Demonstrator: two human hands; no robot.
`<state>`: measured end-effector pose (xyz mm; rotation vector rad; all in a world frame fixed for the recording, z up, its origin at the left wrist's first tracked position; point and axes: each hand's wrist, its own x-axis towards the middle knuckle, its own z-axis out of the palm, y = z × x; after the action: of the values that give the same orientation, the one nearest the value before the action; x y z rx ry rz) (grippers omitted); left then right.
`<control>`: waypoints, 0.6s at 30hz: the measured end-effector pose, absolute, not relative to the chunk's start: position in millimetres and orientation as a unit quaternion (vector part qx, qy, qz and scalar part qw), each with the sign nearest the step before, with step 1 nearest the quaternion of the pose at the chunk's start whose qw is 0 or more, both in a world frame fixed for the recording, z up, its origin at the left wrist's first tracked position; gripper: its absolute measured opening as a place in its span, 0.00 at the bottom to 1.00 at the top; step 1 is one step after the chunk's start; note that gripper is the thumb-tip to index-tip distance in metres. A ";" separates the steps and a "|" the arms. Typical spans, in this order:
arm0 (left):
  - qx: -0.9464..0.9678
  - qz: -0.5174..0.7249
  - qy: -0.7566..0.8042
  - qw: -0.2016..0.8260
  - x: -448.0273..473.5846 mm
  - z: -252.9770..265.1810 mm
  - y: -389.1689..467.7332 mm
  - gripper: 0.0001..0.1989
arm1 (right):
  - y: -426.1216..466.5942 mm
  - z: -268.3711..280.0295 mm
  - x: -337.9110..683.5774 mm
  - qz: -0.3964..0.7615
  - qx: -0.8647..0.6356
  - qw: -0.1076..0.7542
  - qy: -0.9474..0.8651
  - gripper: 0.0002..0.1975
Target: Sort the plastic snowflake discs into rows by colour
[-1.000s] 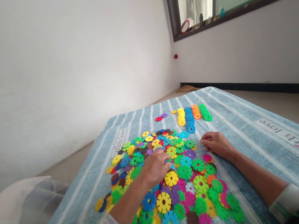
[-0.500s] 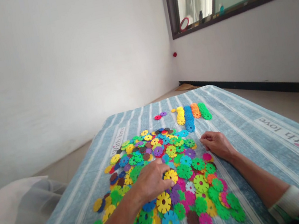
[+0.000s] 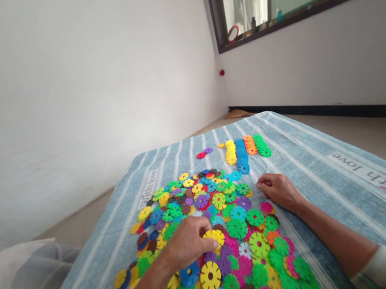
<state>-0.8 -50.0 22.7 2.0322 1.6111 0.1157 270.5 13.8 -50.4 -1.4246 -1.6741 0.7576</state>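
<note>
Discs [image 3: 232,229] with notched rims lie flat and overlapping in a wide, many-coloured pile on the cloth-covered worktop [image 3: 319,182]. Clock places are read from the middle of the pile, with 12 o'clock towards the worktop's far edge.

The left hand [image 3: 189,240] reaches in from 7 o'clock and is over the middle of the pile, its thumb and curled forefinger pinching a yellow disc [image 3: 219,235] by the 9 o'clock side. Counted from that disc, a second yellow disc [image 3: 206,281] lies at 7 o'clock, a purple disc [image 3: 225,254] at 5 and a big green disc [image 3: 237,230] at 3.

The right hand [image 3: 279,189] rests at 2 o'clock, just beside the pile, fingers curled and thumb pressed to the forefinger; I cannot tell whether anything is between them. A pink disc [image 3: 266,207] lies near, at 6 o'clock from its fingertips.

Beyond the pile, at 1 o'clock, overlapping discs form four rows: from left to right, a yellow row [image 3: 231,152], a blue row [image 3: 242,156], an orange row [image 3: 250,145] and a green row [image 3: 262,145]. The blue row reaches nearest to the pile. A small disc [image 3: 221,145] lies at 10 o'clock from the yellow row. A red disc [image 3: 201,155] and a lilac disc [image 3: 208,150] lie side by side at 12 o'clock.
</note>
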 end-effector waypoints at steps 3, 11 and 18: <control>0.762 0.078 0.579 0.280 -3.1 29.1 -37.7 0.08 | 13.9 -48.9 270.0 0.294 -0.566 0.394 -0.663 0.11; 0.788 0.137 0.580 0.152 37.7 46.1 60.4 0.04 | 15.9 -49.8 269.1 0.285 -0.573 0.387 -0.664 0.11; 0.798 0.097 0.587 0.099 76.2 12.5 138.0 0.09 | 15.7 -47.4 268.4 0.278 -0.575 0.384 -0.667 0.11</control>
<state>76.2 138.0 12.5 2.3603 1.7362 0.2874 268.4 15.7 -47.4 -1.4660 -1.7006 0.7078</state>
